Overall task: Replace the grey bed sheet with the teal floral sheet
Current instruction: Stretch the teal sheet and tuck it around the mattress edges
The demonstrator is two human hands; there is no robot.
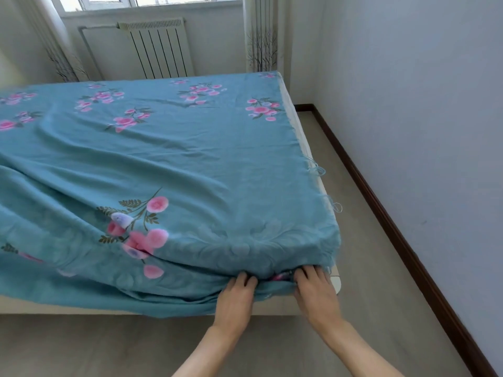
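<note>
teal sheet (190, 164) hem under fingertips (245, 277)

My head camera, the only view, looks forward and down from close above the bed's near corner (336, 281), facing across it toward the window wall (215, 44)

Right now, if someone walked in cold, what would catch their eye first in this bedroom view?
The teal floral sheet dominates, spread across the bed with deep wrinkles along its near side. At the near right corner, the left hand and right hand push its edge under the mattress. Behind, a white radiator stands under the window.
</note>
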